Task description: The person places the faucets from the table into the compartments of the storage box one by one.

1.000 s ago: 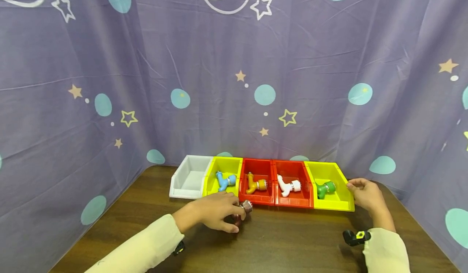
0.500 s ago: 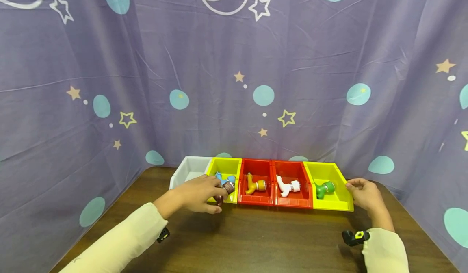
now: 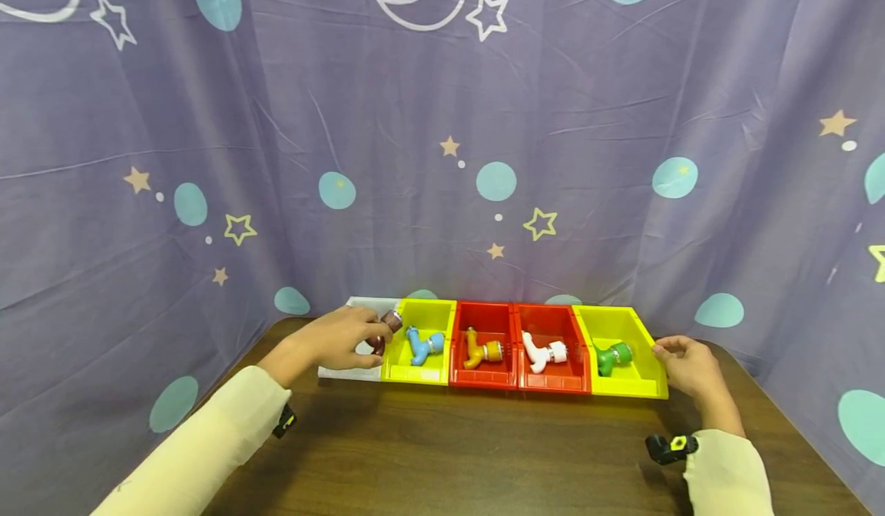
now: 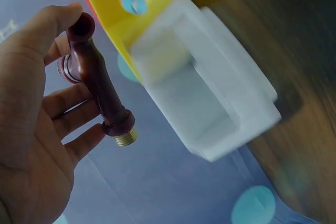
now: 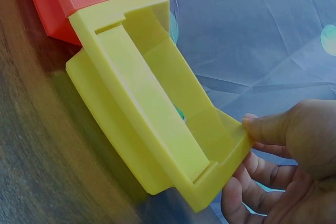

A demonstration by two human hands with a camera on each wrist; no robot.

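Note:
My left hand (image 3: pixel 343 338) grips a dark brown tap (image 4: pixel 101 74) with a brass threaded end, holding it over the white bin (image 4: pixel 210 103) at the left end of the row. In the left wrist view the thumb and fingers are round the tap's body. My right hand (image 3: pixel 694 366) pinches the outer side wall of the right-hand yellow bin (image 5: pixel 131 93), thumb at the rim and fingers outside. A green tap (image 3: pixel 612 357) lies in that bin; the right wrist view shows only a sliver of it.
Beside the white bin stands another yellow bin (image 3: pixel 415 376) with a blue tap (image 3: pixel 423 345). Two red bins (image 3: pixel 484 378) follow, holding an orange-yellow tap (image 3: pixel 482 349) and a white tap (image 3: pixel 542 353). All stand on a wooden table (image 3: pixel 484 447) before a patterned curtain (image 3: pixel 415 117).
My left hand has carried the brown tap leftward from in front of the bins, past the blue tap's bin, to over the white bin. My right hand has stayed on the yellow bin.

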